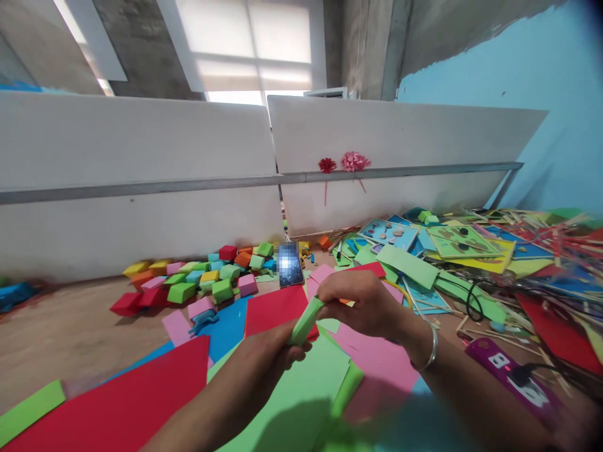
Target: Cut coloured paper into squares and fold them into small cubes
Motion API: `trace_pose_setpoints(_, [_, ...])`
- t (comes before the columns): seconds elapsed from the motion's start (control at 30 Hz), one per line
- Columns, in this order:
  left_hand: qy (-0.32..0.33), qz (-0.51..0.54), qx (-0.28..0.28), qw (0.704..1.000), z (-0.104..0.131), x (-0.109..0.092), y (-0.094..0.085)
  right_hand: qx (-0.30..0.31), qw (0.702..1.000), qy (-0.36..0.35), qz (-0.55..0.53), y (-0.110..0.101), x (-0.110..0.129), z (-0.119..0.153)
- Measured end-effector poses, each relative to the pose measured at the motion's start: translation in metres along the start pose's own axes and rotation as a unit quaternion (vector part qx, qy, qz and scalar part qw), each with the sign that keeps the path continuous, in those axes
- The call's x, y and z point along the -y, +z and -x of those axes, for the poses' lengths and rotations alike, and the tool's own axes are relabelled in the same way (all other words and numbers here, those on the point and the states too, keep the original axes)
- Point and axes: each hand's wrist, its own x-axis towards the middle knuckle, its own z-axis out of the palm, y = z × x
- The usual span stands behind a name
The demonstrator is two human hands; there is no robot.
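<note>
Two ends of green paper strip (306, 321), apparently folded, steadied: lower gripped by left hand (273, 346), upper pinched by right hand (360, 300).

The one view looks out from the person's head, forward and steeply enough down to catch both forearms entering from below. The left hand (282, 350) and right hand (360, 302) sit close, near mid-frame; farther off, the view faces white panels (198, 138) beneath a window (249, 37).
</note>
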Motion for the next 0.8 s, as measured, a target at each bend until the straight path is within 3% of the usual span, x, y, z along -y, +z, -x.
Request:
trace_pose_setpoints(0.13, [0.0,0.012,0.0,1.0,0.004,0.002,-0.001,-0.007,1.0,0.025,-0.017,-0.003,0.001,-0.001])
trace_pose_setpoints(0.3, [-0.001,0.002,-0.038,0.999,0.005,-0.012,0.0,-0.03,0.997,0.066,-0.023,0.006,0.001,-0.001])
trace_pose_setpoints(0.53, [0.047,-0.092,-0.2,0.974,-0.001,-0.016,0.007,-0.043,0.996,0.08,-0.003,0.017,0.006,0.001])
trace_pose_setpoints(0.8, [0.08,-0.15,-0.26,0.951,0.001,-0.007,0.007,-0.111,0.99,0.058,-0.059,0.025,0.004,0.002])
